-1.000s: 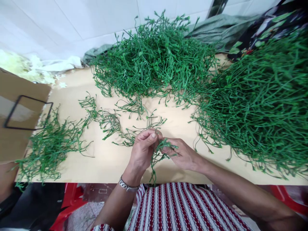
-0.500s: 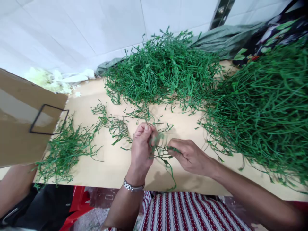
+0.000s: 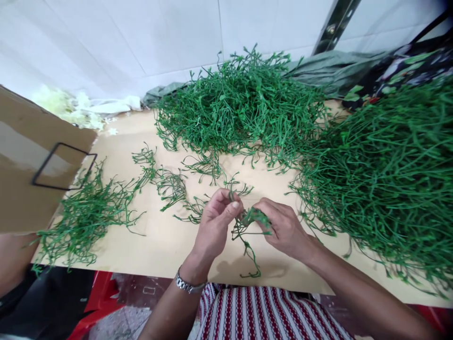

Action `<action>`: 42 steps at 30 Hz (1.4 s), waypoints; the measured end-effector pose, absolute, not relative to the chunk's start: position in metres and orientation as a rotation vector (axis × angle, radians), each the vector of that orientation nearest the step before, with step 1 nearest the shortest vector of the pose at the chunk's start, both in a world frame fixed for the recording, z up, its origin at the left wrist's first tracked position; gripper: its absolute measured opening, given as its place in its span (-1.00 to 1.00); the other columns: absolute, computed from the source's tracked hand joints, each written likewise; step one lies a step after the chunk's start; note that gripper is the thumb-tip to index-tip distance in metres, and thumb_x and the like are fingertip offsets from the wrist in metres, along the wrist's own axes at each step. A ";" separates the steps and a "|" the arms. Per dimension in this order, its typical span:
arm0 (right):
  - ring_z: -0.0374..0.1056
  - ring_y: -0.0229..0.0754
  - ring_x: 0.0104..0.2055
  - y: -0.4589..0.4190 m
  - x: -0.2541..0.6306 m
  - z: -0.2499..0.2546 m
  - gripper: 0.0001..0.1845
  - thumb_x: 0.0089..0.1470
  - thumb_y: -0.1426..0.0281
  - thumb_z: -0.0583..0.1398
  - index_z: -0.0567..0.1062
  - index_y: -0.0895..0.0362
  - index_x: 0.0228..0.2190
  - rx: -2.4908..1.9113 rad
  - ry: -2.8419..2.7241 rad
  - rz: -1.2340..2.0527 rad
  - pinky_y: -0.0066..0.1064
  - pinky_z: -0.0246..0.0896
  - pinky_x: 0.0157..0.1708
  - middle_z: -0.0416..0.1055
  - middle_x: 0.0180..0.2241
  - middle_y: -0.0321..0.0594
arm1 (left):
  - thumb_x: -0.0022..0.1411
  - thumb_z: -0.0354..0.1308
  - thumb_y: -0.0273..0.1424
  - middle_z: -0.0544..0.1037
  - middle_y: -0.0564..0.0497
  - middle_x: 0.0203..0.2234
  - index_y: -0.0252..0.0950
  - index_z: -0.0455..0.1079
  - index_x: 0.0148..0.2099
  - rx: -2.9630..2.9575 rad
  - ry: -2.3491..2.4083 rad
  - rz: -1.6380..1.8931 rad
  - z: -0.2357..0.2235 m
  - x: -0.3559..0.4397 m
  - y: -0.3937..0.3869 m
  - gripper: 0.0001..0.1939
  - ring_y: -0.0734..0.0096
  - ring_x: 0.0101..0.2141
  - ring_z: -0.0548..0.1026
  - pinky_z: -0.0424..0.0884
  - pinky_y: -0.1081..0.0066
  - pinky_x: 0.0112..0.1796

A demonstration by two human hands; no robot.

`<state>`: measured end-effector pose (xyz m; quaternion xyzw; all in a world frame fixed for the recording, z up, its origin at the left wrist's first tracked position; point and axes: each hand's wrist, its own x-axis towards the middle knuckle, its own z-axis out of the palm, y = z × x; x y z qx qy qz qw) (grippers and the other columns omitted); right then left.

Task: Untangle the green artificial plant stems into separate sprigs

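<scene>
A green plastic sprig (image 3: 247, 231) with thin branching stems hangs between both hands above the near edge of the pale table (image 3: 163, 241). My left hand (image 3: 216, 222), with a metal watch on its wrist, pinches the sprig's top between thumb and fingers. My right hand (image 3: 283, 229) has its fingers closed on the same sprig from the right. A few loose sprigs (image 3: 170, 186) lie on the table just beyond my hands.
A tangled heap of green stems (image 3: 240, 108) lies at the back, a larger heap (image 3: 389, 170) fills the right. A smaller pile (image 3: 85, 212) sits at the left beside a cardboard box (image 3: 28, 160). White flower pieces (image 3: 71, 106) lie by the tiled wall.
My hands have come closer together around the sprig, and its loose stems hang lower. The camera view has shifted slightly.
</scene>
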<state>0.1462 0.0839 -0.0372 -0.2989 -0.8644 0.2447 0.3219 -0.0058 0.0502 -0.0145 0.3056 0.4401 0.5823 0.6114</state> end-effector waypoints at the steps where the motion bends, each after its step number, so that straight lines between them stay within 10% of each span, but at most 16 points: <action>1: 0.16 -0.27 -0.49 0.084 0.146 -0.039 -0.87 0.10 0.52 -0.03 0.28 0.16 -0.41 -0.769 -2.283 0.559 -0.47 0.04 -0.47 0.24 -0.53 -0.26 | 0.03 0.21 -0.42 0.36 0.09 -0.49 -0.30 0.29 -0.35 0.695 1.011 1.326 -0.016 -0.006 0.048 -0.85 0.57 -0.50 0.30 0.25 0.53 -0.45; 16: 0.15 -0.24 -0.48 0.089 0.145 -0.042 -0.84 0.06 0.55 0.00 0.37 0.19 -0.40 -0.624 -2.340 0.173 -0.41 0.04 -0.45 0.25 -0.55 -0.21 | -0.18 0.30 -0.46 0.32 0.11 -0.67 -0.40 0.36 -0.54 0.619 1.134 1.087 -0.024 -0.015 0.037 -0.83 0.62 -0.61 0.20 0.11 0.54 -0.52; 28: -0.01 -0.41 -0.56 0.094 0.151 -0.038 -0.66 0.06 0.15 0.09 0.29 0.20 -0.46 -0.874 -2.078 1.823 -0.57 -0.07 -0.60 0.07 -0.58 -0.39 | 0.08 0.01 -0.51 0.19 0.14 -0.68 -0.32 0.17 -0.56 1.498 1.573 0.912 -0.019 -0.004 0.034 -0.82 0.56 -0.58 0.17 0.11 0.51 -0.51; 42: -0.02 -0.40 -0.53 0.104 0.167 -0.018 -0.81 -0.26 0.68 0.05 0.17 0.18 -0.62 -0.156 -2.912 1.206 -0.51 -0.11 -0.49 0.09 -0.58 -0.37 | -0.05 -0.11 -0.68 0.05 0.16 -0.70 -0.31 -0.06 -0.61 1.779 0.997 0.282 -0.004 -0.019 0.041 -0.75 0.62 -0.62 0.08 -0.01 0.51 -0.55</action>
